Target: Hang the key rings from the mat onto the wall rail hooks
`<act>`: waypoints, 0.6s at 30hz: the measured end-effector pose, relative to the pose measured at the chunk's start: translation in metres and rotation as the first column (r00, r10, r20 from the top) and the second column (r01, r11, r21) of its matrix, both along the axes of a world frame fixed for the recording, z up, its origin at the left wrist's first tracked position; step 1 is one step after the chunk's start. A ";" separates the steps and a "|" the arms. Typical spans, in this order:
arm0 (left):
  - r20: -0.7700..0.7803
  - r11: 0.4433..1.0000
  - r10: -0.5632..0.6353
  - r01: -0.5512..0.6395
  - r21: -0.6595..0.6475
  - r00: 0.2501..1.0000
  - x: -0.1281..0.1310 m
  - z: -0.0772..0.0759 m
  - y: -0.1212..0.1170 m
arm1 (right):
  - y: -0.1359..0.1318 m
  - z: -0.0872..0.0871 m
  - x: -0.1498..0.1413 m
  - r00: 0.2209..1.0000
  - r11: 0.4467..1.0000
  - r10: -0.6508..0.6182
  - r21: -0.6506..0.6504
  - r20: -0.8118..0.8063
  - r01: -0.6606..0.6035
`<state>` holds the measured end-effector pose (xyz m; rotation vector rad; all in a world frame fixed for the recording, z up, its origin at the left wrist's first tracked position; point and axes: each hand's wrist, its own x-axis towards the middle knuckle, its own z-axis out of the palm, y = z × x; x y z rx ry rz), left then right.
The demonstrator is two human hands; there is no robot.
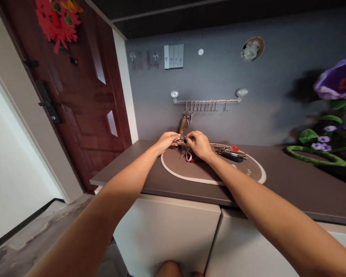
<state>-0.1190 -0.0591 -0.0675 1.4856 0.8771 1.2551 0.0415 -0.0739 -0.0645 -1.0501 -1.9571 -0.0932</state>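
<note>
Both my hands are close together over a brown oval mat (190, 175) with a pale rim. Pinched in my left hand (167, 142) are metal keys (181, 137). The fingertips of my right hand (198, 144) close on the same bunch from the other side, beside a small black piece. Just below lie a pink loop (188, 156) and another key (182, 154) on the mat. Right of my right hand rests a pile of keys and dark holders (232, 154) with a red piece on it. How the keys join is too small to tell.
A clear hook rail (207, 101) on the grey wall carries several hooks, with hanging keys (186, 116) at its left. Purple artificial flowers (337, 82) stand at the right of the counter (291, 188). A dark red door (83, 96) is at left.
</note>
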 end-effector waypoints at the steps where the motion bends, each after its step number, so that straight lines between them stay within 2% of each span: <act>1: 0.002 1.000 0.010 -0.010 -0.004 1.000 0.000 0.000 0.000 | 0.000 0.000 0.000 1.000 1.000 0.003 -0.003 -0.014 -0.003; 8: -0.035 0.999 0.030 -0.031 -0.033 0.999 0.000 0.001 -0.003 | 0.003 -0.001 0.001 0.976 0.991 0.070 -0.095 -0.206 -0.091; 13: -0.110 0.999 -0.052 0.049 -0.023 0.993 0.003 -0.005 0.000 | 0.010 -0.004 0.003 0.931 0.969 0.117 -0.166 -0.346 -0.184; 18: -0.154 0.997 -0.075 0.076 -0.001 0.985 0.005 -0.009 0.002 | 0.015 -0.007 0.006 0.874 0.938 0.176 -0.192 -0.453 -0.289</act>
